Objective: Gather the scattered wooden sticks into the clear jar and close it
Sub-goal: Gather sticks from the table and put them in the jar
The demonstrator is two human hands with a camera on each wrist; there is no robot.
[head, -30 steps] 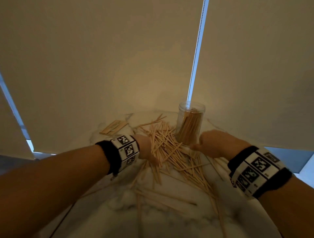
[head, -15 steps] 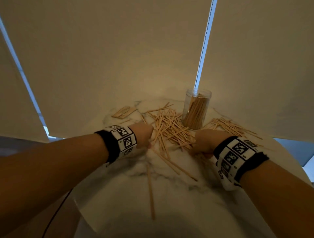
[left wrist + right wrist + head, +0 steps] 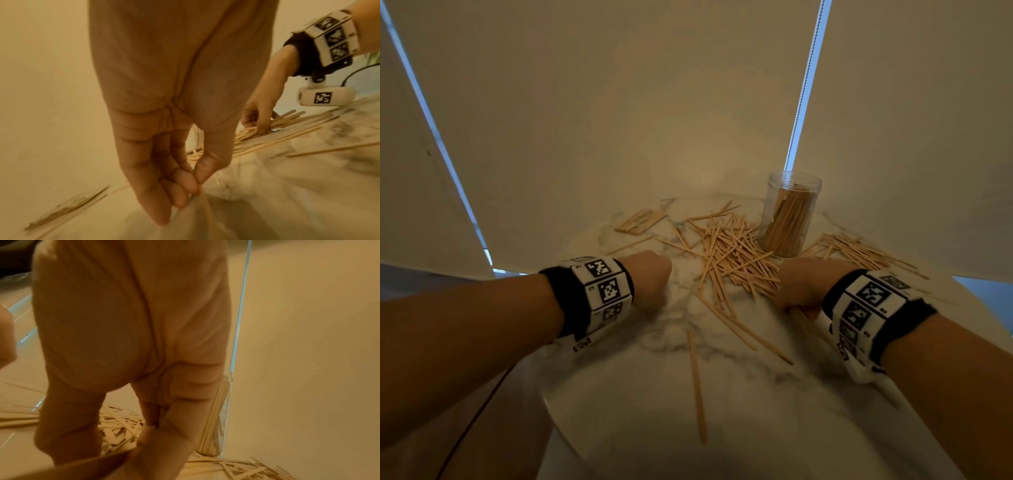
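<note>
The left hand (image 3: pixel 164 146) points fingers-down at the marble table (image 3: pixel 756 428), thumb and fingertips pressed together, pinching the end of one wooden stick (image 3: pixel 205 211) where it lies on the stone. Its forearm reaches in from the near left, and it works just left of the main heap of sticks (image 3: pixel 736 260). The right hand (image 3: pixel 803 286) sits at the heap's near right edge, knuckles up, fingers curled down around a small bunch of sticks (image 3: pixel 285 120) that fan out from under the palm. The clear jar (image 3: pixel 789 214) stands upright and lidless behind the heap, beyond the right hand, already partly filled with sticks. Another bundle (image 3: pixel 859 250) lies right of the jar; a lone stick (image 3: pixel 697 387) lies nearest the person.
</note>
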